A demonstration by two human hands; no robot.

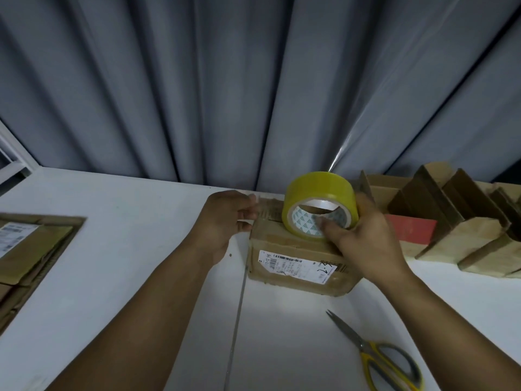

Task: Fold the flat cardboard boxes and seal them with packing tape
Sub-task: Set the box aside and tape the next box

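Head camera looks down on the cardboard box (284,245) I am sealing. It sits on the white bench (112,249) just ahead of me, right of the middle. It is a small brown carton, scuffed and creased, its flaps folded shut on top. A white shipping label (296,266) with barcodes and a scribble of black pen covers much of the near face.

On top of the box stands the roll of packing tape (318,187), on its edge. It is a wide yellow roll with a white printed core. My right hand (369,244) holds it, the fingers (332,230) curled round the near rim and into the core. A clear strip of tape (269,208) runs from the roll leftward over the far part of the box top. My left hand (225,221) pinches its free end at the box's left edge, fingertips closed on it.

Near my right forearm lie scissors (377,354) with yellow and grey handles, blades pointing toward the box. At the right, folded-up cartons (465,235) stand in a row, with a red piece (408,228) beside them. At the left edge lies a pile of flat boxes (31,249). A grey pleated curtain (253,80) hangs behind the bench.
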